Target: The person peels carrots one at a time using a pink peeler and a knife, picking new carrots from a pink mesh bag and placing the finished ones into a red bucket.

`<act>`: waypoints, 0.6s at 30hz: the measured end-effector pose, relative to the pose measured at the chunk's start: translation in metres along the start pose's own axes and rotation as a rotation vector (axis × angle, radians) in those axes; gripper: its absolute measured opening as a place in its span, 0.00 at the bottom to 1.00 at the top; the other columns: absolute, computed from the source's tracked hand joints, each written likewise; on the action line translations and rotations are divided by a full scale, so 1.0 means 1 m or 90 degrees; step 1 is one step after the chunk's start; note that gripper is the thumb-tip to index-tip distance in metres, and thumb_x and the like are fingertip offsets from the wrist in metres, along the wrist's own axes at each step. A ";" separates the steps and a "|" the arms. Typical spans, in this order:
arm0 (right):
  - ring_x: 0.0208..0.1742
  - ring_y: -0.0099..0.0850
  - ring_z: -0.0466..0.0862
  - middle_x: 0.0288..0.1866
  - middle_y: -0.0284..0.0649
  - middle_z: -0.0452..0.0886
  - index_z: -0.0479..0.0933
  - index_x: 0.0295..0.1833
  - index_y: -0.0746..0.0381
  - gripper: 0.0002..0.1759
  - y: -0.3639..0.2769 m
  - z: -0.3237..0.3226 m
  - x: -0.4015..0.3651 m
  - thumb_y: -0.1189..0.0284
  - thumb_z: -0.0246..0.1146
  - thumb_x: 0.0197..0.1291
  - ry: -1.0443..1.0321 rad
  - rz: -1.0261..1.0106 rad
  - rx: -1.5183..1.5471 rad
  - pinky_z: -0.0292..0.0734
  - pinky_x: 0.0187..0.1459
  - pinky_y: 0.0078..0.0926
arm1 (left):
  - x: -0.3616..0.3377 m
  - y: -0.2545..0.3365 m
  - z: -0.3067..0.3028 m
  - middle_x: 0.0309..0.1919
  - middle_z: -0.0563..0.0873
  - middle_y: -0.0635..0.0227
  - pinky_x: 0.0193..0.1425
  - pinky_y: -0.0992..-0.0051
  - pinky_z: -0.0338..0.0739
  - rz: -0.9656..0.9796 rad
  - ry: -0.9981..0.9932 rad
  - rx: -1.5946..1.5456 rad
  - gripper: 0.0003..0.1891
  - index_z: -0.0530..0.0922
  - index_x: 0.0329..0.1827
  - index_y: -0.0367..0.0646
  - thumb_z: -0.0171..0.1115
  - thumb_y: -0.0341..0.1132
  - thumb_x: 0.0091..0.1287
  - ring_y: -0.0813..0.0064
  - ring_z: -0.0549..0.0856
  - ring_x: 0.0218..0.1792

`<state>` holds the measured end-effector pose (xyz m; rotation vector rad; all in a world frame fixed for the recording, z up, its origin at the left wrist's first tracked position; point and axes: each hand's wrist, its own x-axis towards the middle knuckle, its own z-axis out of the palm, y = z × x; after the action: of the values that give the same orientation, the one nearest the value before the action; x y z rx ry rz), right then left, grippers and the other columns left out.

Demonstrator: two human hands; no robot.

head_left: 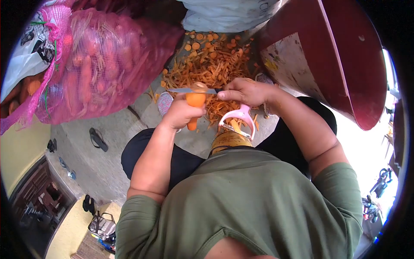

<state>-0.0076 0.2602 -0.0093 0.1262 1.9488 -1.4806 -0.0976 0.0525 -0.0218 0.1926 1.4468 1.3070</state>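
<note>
My left hand (179, 113) is closed around an orange carrot (196, 100) held upright, its thick end up. My right hand (248, 92) grips a knife (189, 90) by its dark handle. The blade lies across the carrot's top end, pointing left. A pink peeler (243, 113) hangs below the same hand, its handle tucked under the fingers. Beneath the peeler, a yellowish, carrot-stained surface (230, 139) shows between my knees. Carrot peelings (207, 64) and cut round ends are heaped on the floor beyond my hands.
A pink mesh sack (99, 64) full of carrots stands at the left. To the right is a large dark red container (302, 56), tilted. A white sack (228, 15) sits beyond the peelings. Sandals (98, 139) lie on the concrete floor (82, 129).
</note>
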 end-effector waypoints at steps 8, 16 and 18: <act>0.23 0.34 0.75 0.16 0.45 0.71 0.75 0.29 0.70 0.37 0.003 0.006 0.007 0.41 0.47 0.54 0.039 0.009 -0.064 0.68 0.30 0.34 | -0.004 0.006 -0.002 0.21 0.75 0.73 0.27 0.79 0.70 -0.032 0.012 -0.043 0.10 0.73 0.28 0.40 0.61 0.23 0.41 0.81 0.75 0.23; 0.24 0.39 0.75 0.17 0.47 0.72 0.75 0.27 0.70 0.37 0.013 0.008 0.014 0.41 0.46 0.55 0.039 0.016 -0.038 0.69 0.31 0.36 | -0.001 0.002 0.009 0.22 0.77 0.72 0.30 0.78 0.71 0.043 0.162 0.261 0.11 0.73 0.29 0.38 0.63 0.25 0.41 0.80 0.76 0.24; 0.24 0.41 0.75 0.18 0.48 0.72 0.75 0.27 0.70 0.37 0.014 0.012 0.019 0.41 0.45 0.55 0.086 0.068 -0.046 0.69 0.32 0.38 | 0.000 -0.002 0.015 0.24 0.79 0.67 0.32 0.75 0.72 0.169 0.186 0.359 0.14 0.74 0.31 0.38 0.66 0.28 0.41 0.73 0.79 0.27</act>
<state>-0.0107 0.2484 -0.0327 0.3003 2.0665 -1.3617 -0.0851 0.0608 -0.0196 0.6019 2.0791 1.1334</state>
